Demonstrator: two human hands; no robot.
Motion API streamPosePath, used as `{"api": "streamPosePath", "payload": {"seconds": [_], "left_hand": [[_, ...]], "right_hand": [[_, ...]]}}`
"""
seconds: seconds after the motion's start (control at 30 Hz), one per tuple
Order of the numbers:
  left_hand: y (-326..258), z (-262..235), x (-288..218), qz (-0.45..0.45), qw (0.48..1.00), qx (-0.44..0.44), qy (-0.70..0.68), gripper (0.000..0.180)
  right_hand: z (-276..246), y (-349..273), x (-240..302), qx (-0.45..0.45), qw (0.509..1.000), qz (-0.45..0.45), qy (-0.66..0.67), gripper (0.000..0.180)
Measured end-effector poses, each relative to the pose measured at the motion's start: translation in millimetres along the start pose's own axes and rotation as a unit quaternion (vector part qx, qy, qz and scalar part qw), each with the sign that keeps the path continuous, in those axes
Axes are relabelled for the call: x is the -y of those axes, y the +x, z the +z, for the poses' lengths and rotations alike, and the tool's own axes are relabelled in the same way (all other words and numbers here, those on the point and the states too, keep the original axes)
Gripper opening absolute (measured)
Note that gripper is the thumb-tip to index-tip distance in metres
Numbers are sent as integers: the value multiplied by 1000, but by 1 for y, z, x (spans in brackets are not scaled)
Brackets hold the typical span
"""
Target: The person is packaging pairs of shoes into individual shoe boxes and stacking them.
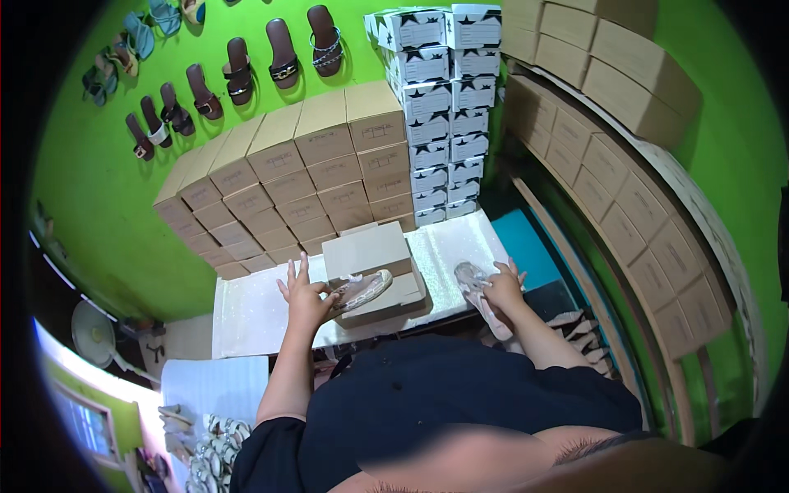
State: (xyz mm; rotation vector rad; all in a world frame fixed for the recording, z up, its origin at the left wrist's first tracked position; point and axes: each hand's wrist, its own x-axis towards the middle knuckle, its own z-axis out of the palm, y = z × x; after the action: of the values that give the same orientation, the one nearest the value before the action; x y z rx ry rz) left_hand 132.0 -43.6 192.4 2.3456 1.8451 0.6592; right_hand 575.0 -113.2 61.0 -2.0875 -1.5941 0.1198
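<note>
My left hand (pixel 308 297) grips a pale sandal (pixel 371 289) between thumb and forefinger, its other fingers spread upward. The sandal has a light rim and a brownish insole, and it is held tilted over the near part of a brown cardboard box (pixel 366 249). The box's flaps or lid are hard to tell apart. Farther right, my right hand (pixel 504 289) is closed on a second pale sandal (pixel 496 322), its sole end pointing toward me. Both sandals look similar, though my fingers partly cover the right one.
A white glittery table (pixel 251 308) lies under the box. Behind it stand stacked brown boxes (pixel 325 177) and white star-patterned boxes (pixel 427 99). Sandals (pixel 283 57) hang on the green wall. Shelved boxes (pixel 625 189) line the right; several pale shoes (pixel 218 452) sit lower left.
</note>
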Motion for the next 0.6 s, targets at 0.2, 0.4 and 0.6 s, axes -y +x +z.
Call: {"api": "streamPosePath", "payload": {"seconds": [0.2,0.4,0.6], "left_hand": [[35,30,-16,1,1000,-6,23,18],[51,61,-11,17,999,18,32,18],[65,86,-2,66,995,67,-40,18]], "right_hand": [[77,112,-16,92,995,9,20,23],[99,147,19,66,993,-46,-83,39],[67,121,115,156,924,-347,-41,69]]}}
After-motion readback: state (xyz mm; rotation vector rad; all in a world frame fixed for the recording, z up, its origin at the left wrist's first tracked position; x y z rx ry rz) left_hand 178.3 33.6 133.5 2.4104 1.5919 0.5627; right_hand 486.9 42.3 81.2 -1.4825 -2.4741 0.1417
